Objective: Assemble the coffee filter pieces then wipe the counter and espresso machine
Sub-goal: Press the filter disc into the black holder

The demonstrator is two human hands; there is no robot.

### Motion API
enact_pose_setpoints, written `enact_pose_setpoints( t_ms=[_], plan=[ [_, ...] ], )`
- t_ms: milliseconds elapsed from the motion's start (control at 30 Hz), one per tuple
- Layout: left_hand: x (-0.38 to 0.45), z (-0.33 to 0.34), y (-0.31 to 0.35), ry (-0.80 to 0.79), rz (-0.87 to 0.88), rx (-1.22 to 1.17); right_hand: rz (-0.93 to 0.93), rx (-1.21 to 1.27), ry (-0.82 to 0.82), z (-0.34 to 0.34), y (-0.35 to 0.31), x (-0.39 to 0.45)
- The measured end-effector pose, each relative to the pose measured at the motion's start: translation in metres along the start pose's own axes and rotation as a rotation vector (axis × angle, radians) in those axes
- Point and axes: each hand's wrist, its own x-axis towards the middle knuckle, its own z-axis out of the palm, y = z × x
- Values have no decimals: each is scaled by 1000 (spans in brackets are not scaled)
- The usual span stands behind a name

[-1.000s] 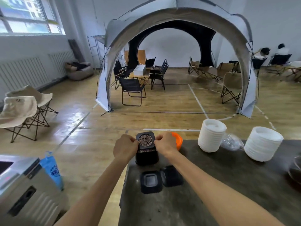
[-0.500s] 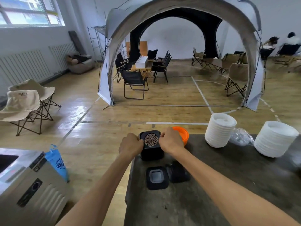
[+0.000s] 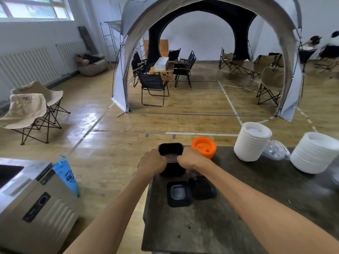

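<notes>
**Item: filter box, held at the worktop's far edge**

My left hand (image 3: 152, 163) and right hand (image 3: 189, 158) both grip the black filter box (image 3: 171, 149), mesh insert (image 3: 171, 158) between them. I judge it light, rigid, smooth; hold its side walls. Two loose black pieces (image 3: 179, 194) lie nearer on the worktop (image 3: 201, 226).

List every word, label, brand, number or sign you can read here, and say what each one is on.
No text can be quoted with confidence.
Blue bag: dark printed logo, too blurred to read.
Beige folding chair: small dark logo on the backrest, too small to read.
Steel machine: dark panels and a faint red mark, nothing legible.
Black filter body, held by both hands: patterned metal mesh, no lettering.
</notes>
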Motion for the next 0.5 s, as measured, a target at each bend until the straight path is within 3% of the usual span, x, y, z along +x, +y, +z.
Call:
enact_pose_setpoints(
  t_ms=[167, 500],
  plan=[
    [-6, 1, -11, 63, 47, -259, -24, 105, 132, 7, 11, -2],
    [0, 4, -10, -17, 63, -380, 88, 403, -30, 8, 4, 0]
  ],
)
